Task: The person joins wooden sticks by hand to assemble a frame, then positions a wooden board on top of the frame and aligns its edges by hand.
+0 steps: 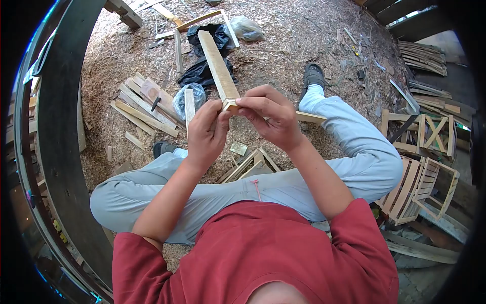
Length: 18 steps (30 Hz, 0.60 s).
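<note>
Between both hands is the near end of a long, flat wooden slat (216, 66), which points away from me. At that end a small light wood piece or layered edge shows; I cannot tell whether it is separate. My left hand (206, 133) pinches the left side of the end with thumb and finger. My right hand (272, 112) grips its right side, fingertips pressed together on the wood. Behind the right wrist another wooden strip (311, 117) sticks out to the right. A narrow upright-looking strip (190, 109) is just beyond the left hand.
A hammer (155, 104) lies on several loose boards (143, 119) at left. Black plastic (198, 73) and a clear bag (245, 29) lie ahead on wood shavings. Slatted wooden crates (422, 190) stand at right. A dark post (66, 126) rises close on the left.
</note>
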Each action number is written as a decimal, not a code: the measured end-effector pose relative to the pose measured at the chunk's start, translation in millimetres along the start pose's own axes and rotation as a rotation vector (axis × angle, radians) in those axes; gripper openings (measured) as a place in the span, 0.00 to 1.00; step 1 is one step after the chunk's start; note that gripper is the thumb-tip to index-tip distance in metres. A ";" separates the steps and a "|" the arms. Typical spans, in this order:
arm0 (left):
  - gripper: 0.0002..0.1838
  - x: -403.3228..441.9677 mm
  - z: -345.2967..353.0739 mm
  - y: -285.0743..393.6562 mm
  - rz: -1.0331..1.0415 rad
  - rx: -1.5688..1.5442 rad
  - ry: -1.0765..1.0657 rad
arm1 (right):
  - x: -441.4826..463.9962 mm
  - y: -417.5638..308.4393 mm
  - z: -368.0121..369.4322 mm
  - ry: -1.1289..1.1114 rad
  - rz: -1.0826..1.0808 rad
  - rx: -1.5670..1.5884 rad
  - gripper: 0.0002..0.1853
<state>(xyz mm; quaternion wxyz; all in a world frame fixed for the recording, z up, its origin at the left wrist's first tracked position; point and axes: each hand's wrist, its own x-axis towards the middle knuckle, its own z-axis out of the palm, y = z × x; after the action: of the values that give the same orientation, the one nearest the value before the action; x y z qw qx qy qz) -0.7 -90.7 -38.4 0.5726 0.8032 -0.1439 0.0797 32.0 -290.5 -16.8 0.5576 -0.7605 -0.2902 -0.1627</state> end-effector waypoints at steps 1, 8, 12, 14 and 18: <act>0.07 -0.4 -0.6 2.2 -0.043 -0.029 -0.005 | -0.8 0.3 -0.4 -0.009 -0.009 -0.019 0.18; 0.06 -2.3 -3.2 6.6 -0.118 -0.095 -0.039 | -2.2 -0.5 0.9 -0.026 -0.028 -0.034 0.18; 0.11 -1.2 -1.1 3.4 -0.029 -0.046 -0.045 | -2.8 -2.3 0.5 -0.031 -0.011 -0.039 0.17; 0.12 -1.3 0.9 4.7 -0.058 -0.085 -0.030 | -2.9 -2.0 0.3 -0.036 -0.009 -0.041 0.17; 0.13 -1.8 2.0 3.6 -0.068 -0.072 -0.037 | -4.5 -2.6 2.4 -0.039 0.038 -0.039 0.17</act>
<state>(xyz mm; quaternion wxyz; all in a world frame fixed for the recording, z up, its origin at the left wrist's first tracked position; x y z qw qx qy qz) -3.6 -93.5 -36.4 0.6006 0.7879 -0.1300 0.0400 26.6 -288.9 -18.2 0.5399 -0.7796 -0.2834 -0.1430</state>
